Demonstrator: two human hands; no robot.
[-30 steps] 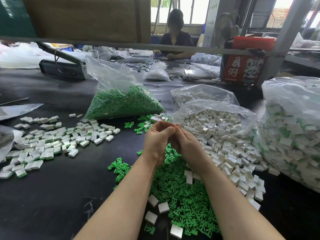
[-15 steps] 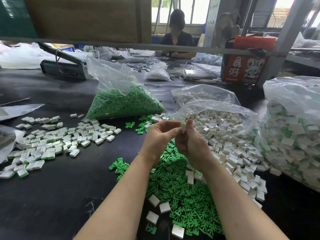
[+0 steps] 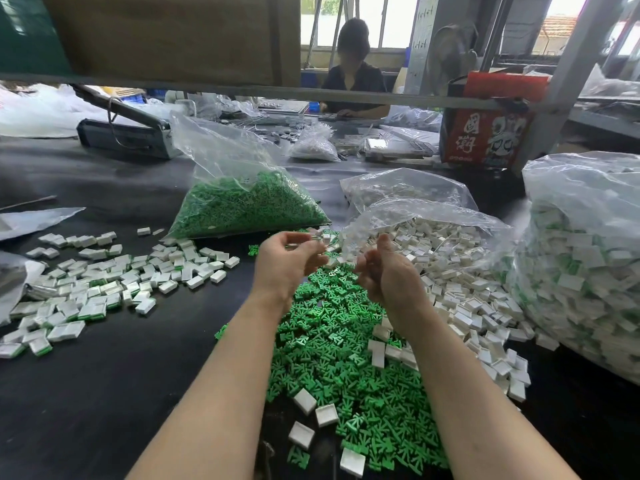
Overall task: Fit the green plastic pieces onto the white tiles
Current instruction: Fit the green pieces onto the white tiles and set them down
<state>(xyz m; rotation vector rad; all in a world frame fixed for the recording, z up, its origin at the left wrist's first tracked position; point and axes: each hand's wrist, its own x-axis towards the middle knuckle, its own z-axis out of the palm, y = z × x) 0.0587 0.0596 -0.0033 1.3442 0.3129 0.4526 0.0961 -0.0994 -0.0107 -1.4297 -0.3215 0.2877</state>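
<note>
Green pieces lie in a loose heap on the black desk, directly below both raised hands. White tiles spill from an open clear bag just right of the heap; a few single tiles lie on the heap's near edge.

Left hand: held above the far end of the heap, fingers curled, grip pinched on a small tile at the fingertips. Right hand: held just right of the left hand and apart from it, thumb up, fingers curled inward; whether this grip holds anything cannot be told.

Finished tiles showing green edges are spread well left of the heap. A bag of green pieces stands beyond the heap. A large bag of tiles sits far right of the heap. A seated person works at the far side of the desk.
</note>
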